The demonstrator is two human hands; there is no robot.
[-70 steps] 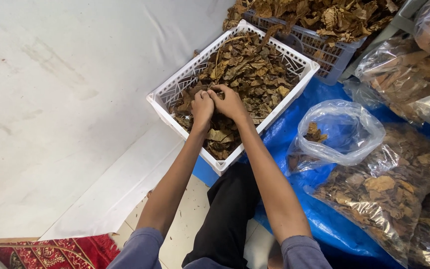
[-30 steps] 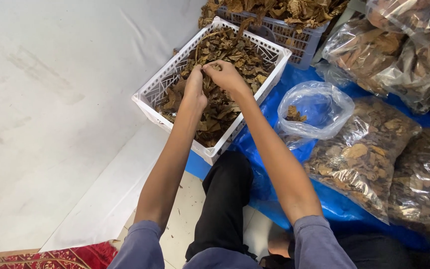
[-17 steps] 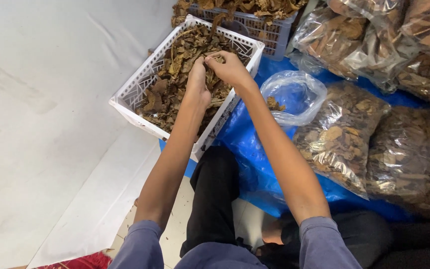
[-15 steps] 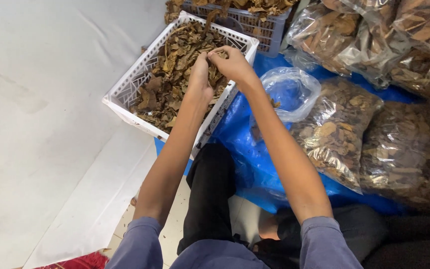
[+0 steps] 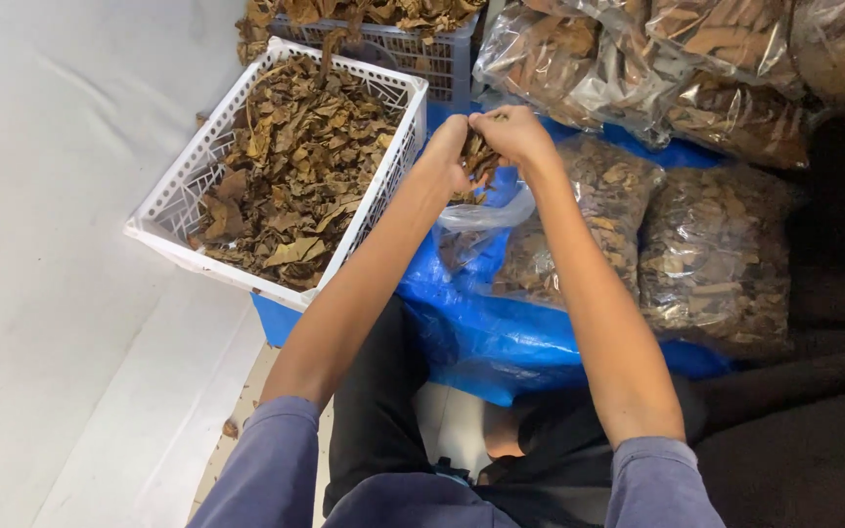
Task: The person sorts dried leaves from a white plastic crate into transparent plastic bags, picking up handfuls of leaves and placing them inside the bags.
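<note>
Both sets of fingers pinch 1 small bunch of dried leaves (image 5: 481, 156), left hand (image 5: 447, 161) and right hand (image 5: 512, 135) pressed close together, right above the open clear bag (image 5: 481, 220). That bag looks nearly empty. Beside it, the white basket (image 5: 183, 186) sits heaped with leaves; plenty left to sort, I'd say.

From my remote seat, colour is all I log. The dried leaves (image 5: 295, 166) are brown and tan — a few paler, yellowish — filling a white lattice-patterned basket (image 5: 173, 210). Behind it, a grey grid crate (image 5: 422, 59). The sheet (image 5: 501, 332) underneath is bright blue (glossy). The clear bags (image 5: 711, 249) show mottled brown through silvery plastic. Sleeves (image 5: 266, 464) are muted blue-grey, trousers (image 5: 374, 420) black. The floor (image 5: 51, 342) is plain white.
</note>
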